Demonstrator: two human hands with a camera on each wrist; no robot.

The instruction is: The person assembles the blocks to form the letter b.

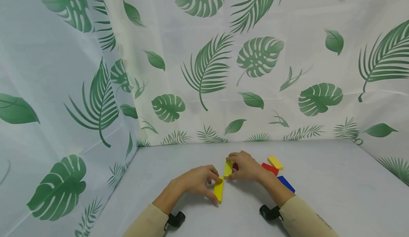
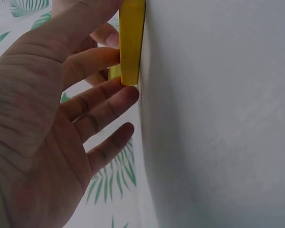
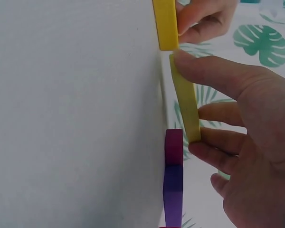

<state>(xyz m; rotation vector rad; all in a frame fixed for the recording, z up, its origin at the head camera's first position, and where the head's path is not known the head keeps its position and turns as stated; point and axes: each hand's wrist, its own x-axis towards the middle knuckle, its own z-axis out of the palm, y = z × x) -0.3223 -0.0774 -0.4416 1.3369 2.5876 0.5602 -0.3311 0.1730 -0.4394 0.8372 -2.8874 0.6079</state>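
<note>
A yellow rectangular block stands on the table, pinched between the thumb and fingers of my left hand. In the left wrist view, that block hides the thumb's tip, and the lower fingers are spread out below it. Just beyond it, my right hand grips a second, paler yellow block between thumb and fingers. The right wrist view shows this paler block slightly tilted and off the table surface, its end close to the left hand's block.
Right of the right hand lie a red block, another yellow block and a blue block. A dark red block is partly hidden behind the right fingers. A leaf-patterned curtain borders the white table.
</note>
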